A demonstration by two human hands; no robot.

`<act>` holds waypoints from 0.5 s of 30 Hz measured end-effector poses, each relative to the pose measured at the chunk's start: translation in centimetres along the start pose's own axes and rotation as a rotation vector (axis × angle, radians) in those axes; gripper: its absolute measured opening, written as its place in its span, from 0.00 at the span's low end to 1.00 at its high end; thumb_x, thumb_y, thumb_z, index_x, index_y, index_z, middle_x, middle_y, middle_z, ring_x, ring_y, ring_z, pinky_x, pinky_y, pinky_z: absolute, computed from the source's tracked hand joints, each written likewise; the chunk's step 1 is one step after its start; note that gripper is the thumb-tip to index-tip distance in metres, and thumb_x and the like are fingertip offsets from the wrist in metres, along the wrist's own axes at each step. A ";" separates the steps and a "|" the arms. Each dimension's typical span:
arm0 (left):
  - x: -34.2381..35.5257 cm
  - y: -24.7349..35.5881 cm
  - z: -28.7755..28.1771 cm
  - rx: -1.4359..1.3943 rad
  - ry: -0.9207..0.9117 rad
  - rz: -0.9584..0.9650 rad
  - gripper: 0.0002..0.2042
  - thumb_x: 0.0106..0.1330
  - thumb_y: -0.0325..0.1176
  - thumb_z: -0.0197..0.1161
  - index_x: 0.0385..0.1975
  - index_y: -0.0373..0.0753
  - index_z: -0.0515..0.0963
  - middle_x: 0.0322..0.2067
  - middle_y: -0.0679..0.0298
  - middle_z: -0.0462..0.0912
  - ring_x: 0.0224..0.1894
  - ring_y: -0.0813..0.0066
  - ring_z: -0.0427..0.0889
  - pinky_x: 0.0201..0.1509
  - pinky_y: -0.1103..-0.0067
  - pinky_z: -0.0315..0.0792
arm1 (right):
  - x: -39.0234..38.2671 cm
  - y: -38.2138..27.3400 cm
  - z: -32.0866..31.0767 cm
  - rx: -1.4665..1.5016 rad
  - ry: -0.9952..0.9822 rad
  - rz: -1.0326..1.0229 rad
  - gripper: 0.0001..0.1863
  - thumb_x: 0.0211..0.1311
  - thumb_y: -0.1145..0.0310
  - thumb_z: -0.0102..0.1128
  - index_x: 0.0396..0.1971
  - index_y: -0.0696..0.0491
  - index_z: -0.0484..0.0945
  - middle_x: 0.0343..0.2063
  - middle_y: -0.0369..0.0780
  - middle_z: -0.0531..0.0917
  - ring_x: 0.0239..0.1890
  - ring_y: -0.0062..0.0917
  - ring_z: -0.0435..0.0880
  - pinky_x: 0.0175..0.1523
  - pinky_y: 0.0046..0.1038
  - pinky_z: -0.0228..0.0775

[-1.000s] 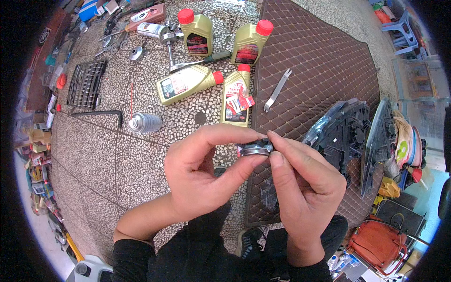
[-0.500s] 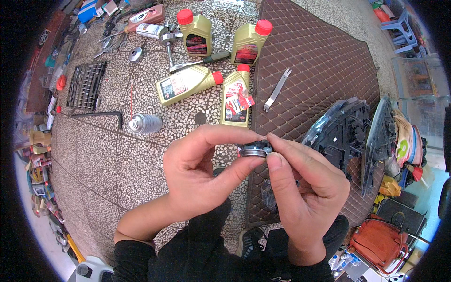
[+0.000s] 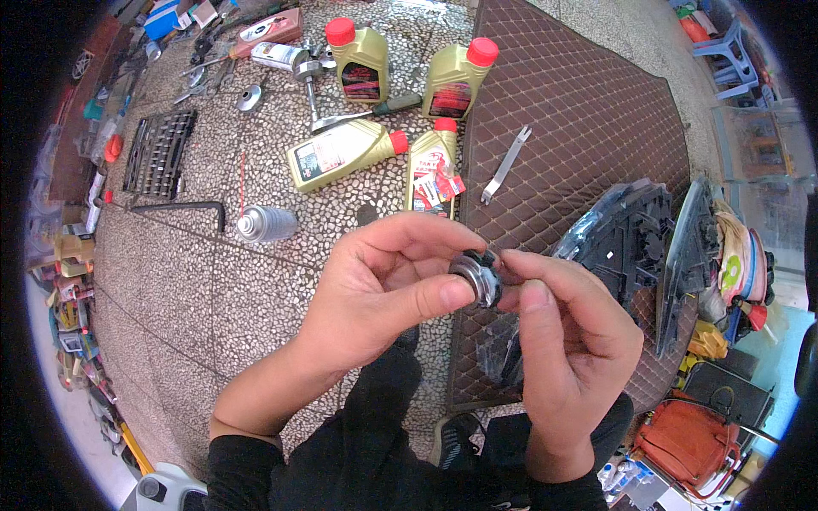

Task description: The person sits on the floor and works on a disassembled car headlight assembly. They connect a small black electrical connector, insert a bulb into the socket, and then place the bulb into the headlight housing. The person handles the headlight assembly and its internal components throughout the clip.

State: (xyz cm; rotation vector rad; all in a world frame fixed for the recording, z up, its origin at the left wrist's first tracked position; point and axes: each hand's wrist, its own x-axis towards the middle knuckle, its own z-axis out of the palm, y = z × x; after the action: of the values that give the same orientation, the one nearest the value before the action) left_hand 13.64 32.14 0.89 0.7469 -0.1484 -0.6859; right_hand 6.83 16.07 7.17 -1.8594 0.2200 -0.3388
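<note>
We have the small round part (image 3: 484,283) up in the air between our two hands, in front of the left edge of the quilted mat (image 3: 579,111). The step in hand looks to us like close handling of this part: it sits tilted, its shiny metal ring facing toward eight o'clock and its dark body behind. As we judge it, the next move calls for a steady pinch from one side while the other side's fingertips work at the rim, with care not to let so small a thing slip.

Our left hand (image 3: 362,294), at nine o'clock from the part, is closed on it: the thumb presses the metal ring, and the forefinger arches over the top, leaving a rounded gap behind the pinch. Our right hand (image 3: 584,341), at four o'clock, has its thumb and forefinger only slightly parted. Its fingertips lie right by the part's right edge and seem to touch it; we cannot tell whether they grip, and its thumb tip appears just off the part.

From the part, the forked bar (image 3: 506,165) lies on the mat between twelve and one o'clock, and the spray can (image 3: 271,225) is on the pebbled floor (image 3: 170,281) between nine and ten.
</note>
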 end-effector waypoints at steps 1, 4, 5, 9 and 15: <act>0.0 0.0 0.0 -0.028 -0.016 -0.011 0.17 0.66 0.23 0.68 0.53 0.27 0.76 0.46 0.55 0.84 0.50 0.72 0.84 0.57 0.77 0.78 | -0.1 0.0 0.0 0.013 0.011 0.041 0.11 0.63 0.83 0.61 0.44 0.64 0.83 0.36 0.46 0.87 0.35 0.24 0.87 0.42 0.21 0.78; 0.0 -0.3 0.1 -0.084 -0.031 -0.021 0.17 0.66 0.24 0.68 0.53 0.27 0.76 0.47 0.55 0.84 0.50 0.72 0.84 0.57 0.77 0.78 | -0.4 0.0 -0.3 0.076 0.036 0.125 0.10 0.63 0.82 0.62 0.43 0.64 0.83 0.35 0.44 0.86 0.35 0.21 0.86 0.41 0.20 0.78; 0.1 -0.4 0.1 -0.098 -0.031 -0.022 0.17 0.66 0.24 0.68 0.54 0.27 0.76 0.47 0.55 0.84 0.50 0.71 0.84 0.57 0.77 0.78 | -0.5 0.1 -0.4 0.074 0.030 0.124 0.09 0.63 0.82 0.62 0.43 0.64 0.83 0.35 0.43 0.86 0.35 0.21 0.85 0.40 0.20 0.77; 0.1 -0.4 0.0 -0.136 -0.036 -0.047 0.18 0.67 0.26 0.67 0.54 0.27 0.76 0.48 0.55 0.84 0.50 0.71 0.84 0.57 0.77 0.78 | -0.4 0.7 -0.9 0.034 -0.039 0.005 0.13 0.60 0.82 0.66 0.45 0.62 0.82 0.36 0.43 0.85 0.33 0.19 0.83 0.37 0.19 0.76; 0.0 -0.4 0.0 -0.241 -0.027 -0.153 0.18 0.72 0.31 0.63 0.57 0.28 0.75 0.49 0.55 0.83 0.50 0.71 0.83 0.58 0.74 0.77 | 0.0 1.6 -0.8 -0.057 -0.132 -0.084 0.26 0.50 0.77 0.75 0.52 0.57 0.81 0.46 0.44 0.81 0.39 0.22 0.81 0.36 0.19 0.74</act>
State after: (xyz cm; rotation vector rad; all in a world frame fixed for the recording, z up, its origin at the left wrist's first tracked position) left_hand 13.39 31.95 0.59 0.5212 -0.0323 -0.8433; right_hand 6.54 14.85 5.92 -1.9431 0.0621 -0.2688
